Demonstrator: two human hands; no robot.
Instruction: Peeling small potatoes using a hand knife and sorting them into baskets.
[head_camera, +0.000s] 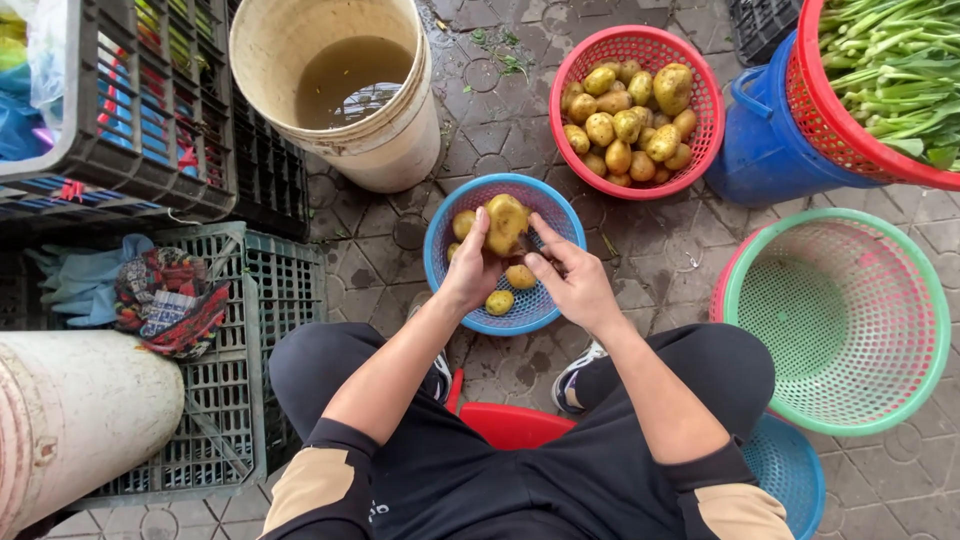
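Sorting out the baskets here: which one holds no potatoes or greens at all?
The green-rimmed basket at the right; its pink mesh inside shows bare, unlike the others.

The small blue plastic basket (503, 310) sits on the floor right ahead of the knees, a few potatoes in it. Behind it to the left — the cream plastic bucket (385, 140); behind right — the red plastic basket (690, 90) full of potatoes. The empty green plastic basket (930, 330) is off right.

left hand (472, 270) gripping potato (506, 222), blue basket (440, 235)
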